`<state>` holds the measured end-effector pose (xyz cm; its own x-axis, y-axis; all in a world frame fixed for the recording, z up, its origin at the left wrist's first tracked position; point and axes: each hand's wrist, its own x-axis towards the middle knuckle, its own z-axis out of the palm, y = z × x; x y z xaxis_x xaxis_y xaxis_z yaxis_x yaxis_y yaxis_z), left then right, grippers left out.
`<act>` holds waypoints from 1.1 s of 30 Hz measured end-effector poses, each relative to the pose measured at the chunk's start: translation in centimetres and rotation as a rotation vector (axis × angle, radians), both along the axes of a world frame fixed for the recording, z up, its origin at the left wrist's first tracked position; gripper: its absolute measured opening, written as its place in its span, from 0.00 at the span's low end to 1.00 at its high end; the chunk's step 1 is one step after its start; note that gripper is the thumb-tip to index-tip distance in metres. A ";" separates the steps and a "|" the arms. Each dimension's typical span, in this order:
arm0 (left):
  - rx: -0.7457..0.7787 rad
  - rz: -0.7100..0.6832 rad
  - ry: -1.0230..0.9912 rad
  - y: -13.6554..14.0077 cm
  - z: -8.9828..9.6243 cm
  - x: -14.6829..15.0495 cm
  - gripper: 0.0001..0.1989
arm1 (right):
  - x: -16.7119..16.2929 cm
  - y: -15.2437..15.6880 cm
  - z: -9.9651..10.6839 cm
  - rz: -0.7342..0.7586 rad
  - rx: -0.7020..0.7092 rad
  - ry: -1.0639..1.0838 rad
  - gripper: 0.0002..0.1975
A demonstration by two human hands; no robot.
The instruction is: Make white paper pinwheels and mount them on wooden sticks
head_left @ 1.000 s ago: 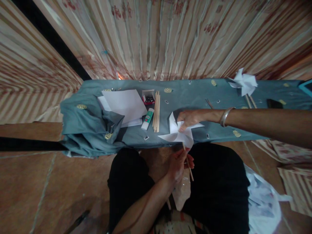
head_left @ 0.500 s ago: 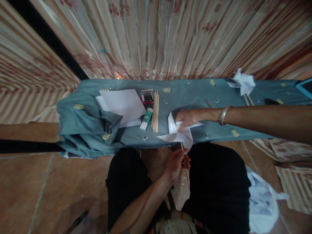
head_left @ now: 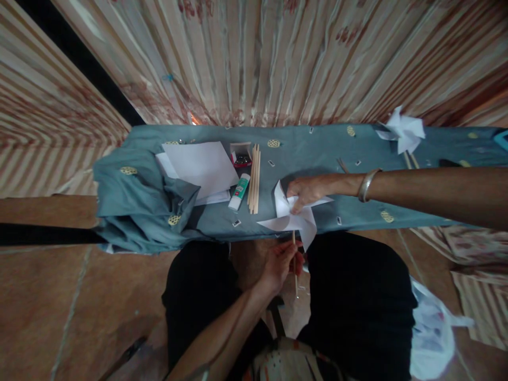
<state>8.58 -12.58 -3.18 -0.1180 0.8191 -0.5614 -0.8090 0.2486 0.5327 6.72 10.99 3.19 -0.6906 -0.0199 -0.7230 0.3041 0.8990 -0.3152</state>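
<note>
a cloth-covered desk (head_left: 317, 153) spanned the view, with white paper sheets (head_left: 200, 166) toward its left. a white paper pinwheel (head_left: 304, 222) lay at the near edge, one blade overhanging. the right hand (head_left: 307, 193) curled onto its centre; whether it pinched anything could not be told. the left hand (head_left: 280, 262) gripped a thin stick (head_left: 296, 278) below the pinwheel. a small open box (head_left: 241, 159) and a glue stick (head_left: 239, 191) sat beside the sheets.

The centre of the paper pinwheel (head_left: 305, 219) is covered by the right hand (head_left: 305, 191); the upper end of the stick (head_left: 296, 280) is concealed beneath it. A blue object (head_left: 502, 138) is cropped at the right edge.
</note>
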 end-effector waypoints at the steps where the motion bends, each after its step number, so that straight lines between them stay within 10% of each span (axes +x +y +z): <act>1: -0.001 0.004 0.001 0.0 -0.1 0.1 0.26 | 0.0 -0.1 0.1 0.003 0.004 0.003 0.17; 33: 0.015 0.090 0.061 0.4 0.7 0.5 0.23 | 3.0 0.7 1.1 -0.381 -0.158 0.154 0.34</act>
<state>9.10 -12.19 -2.53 -0.2249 0.8120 -0.5387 -0.7936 0.1681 0.5847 9.73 11.70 4.31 -0.7691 0.1552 -0.6199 0.5438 0.6686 -0.5073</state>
